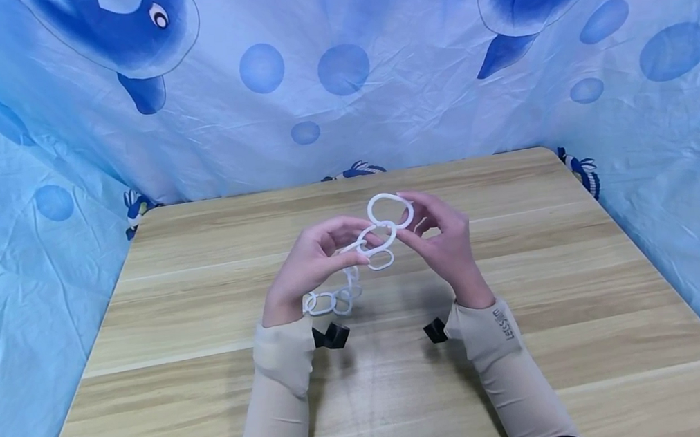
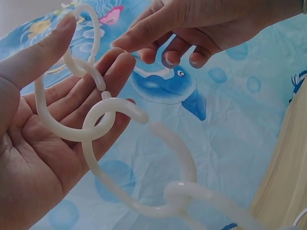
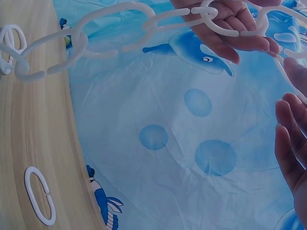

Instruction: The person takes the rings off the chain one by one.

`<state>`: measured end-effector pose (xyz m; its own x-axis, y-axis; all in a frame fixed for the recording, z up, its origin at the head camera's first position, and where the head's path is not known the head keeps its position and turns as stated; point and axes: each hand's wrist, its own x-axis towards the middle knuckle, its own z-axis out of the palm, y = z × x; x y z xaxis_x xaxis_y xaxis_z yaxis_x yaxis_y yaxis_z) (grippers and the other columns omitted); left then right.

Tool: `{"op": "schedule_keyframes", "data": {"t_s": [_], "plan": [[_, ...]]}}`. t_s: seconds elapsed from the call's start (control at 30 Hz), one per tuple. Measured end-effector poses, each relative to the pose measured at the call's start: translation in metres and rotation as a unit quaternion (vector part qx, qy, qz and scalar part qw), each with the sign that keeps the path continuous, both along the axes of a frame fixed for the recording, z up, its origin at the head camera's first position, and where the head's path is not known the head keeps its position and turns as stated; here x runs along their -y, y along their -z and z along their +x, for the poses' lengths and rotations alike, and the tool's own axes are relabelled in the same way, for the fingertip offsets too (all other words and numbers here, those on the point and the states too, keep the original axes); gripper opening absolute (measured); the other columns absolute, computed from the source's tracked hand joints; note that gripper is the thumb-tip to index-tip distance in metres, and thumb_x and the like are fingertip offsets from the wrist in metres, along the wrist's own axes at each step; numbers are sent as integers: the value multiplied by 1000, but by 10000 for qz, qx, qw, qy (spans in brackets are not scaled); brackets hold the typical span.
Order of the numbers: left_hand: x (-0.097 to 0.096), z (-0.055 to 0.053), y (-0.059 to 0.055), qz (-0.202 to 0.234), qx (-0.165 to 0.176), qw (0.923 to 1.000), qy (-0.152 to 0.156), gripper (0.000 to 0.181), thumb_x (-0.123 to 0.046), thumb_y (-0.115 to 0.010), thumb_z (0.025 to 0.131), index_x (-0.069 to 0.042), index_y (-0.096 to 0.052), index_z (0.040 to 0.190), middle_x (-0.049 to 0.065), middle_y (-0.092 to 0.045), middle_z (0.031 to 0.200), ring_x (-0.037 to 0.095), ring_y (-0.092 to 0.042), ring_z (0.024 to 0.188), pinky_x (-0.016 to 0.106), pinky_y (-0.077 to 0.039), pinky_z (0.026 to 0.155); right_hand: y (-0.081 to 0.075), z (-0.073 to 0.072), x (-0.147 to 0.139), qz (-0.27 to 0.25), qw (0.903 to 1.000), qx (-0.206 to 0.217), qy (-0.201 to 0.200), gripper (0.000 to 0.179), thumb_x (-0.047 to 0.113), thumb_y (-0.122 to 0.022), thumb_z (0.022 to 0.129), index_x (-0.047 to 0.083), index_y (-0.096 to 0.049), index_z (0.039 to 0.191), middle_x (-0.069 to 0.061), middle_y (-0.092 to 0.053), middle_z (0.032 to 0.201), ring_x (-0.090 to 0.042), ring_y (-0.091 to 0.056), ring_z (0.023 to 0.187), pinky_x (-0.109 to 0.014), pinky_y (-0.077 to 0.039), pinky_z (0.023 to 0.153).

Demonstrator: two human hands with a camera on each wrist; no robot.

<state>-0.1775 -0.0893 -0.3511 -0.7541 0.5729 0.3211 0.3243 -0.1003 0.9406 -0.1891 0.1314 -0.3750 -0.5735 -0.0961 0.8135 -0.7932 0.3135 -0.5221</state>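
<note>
A chain of white plastic links hangs from my left hand. That hand holds it near its end, thumb over a link and fingers extended beneath. In the head view the end link stands toward my right hand. Its thumb and index finger are spread beside this link; the left wrist view shows a small gap between them. The other fingers are loosely bent. The lower part of the chain trails down behind the left wrist. A loose white link lies on the table.
The wooden table stretches under both arms. Blue printed sheets enclose its back and sides. Black wrist mounts stick out inward from both cuffs.
</note>
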Motion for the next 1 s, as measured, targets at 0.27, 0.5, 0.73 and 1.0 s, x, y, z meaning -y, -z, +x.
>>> {"op": "schedule_keyframes", "data": {"t_s": [0.27, 0.5, 0.73, 1.0], "plan": [[2, 1, -2, -57, 9, 9997, -217, 42, 3, -70, 84, 11, -55, 122, 23, -69, 107, 11, -68, 102, 25, -58, 79, 1, -1, 0, -32, 9999, 95, -33, 50, -9, -82, 67, -6, -64, 113, -16, -67, 75, -4, -58, 65, -13, -53, 56], [6, 0, 1, 151, -53, 9995, -270, 45, -5, -74, 84, 11, -56, 122, 12, -73, 103, 18, -68, 104, 25, -58, 79, 2, -1, 1, -58, 9998, 204, -25, 50, -7, -84, 66, -5, -65, 112, -15, -67, 74, -4, -58, 65, -13, -53, 56], [10, -1, 2, 199, -68, 9991, -361, 48, -10, -75, 83, 11, -55, 122, 5, -73, 102, 21, -68, 105, 24, -58, 83, 3, -1, 1, -24, 9995, 306, -32, 50, -7, -84, 67, -4, -65, 113, -14, -67, 74, -1, -57, 66, -13, -53, 57], [12, -1, 0, 154, -80, 9988, -458, 48, -8, -76, 83, 11, -55, 122, 13, -72, 104, 21, -68, 105, 27, -58, 86, 6, -3, 1, 116, 9991, 395, -86, 51, -6, -84, 67, -3, -65, 114, -13, -68, 75, -3, -59, 68, -14, -54, 57]]}}
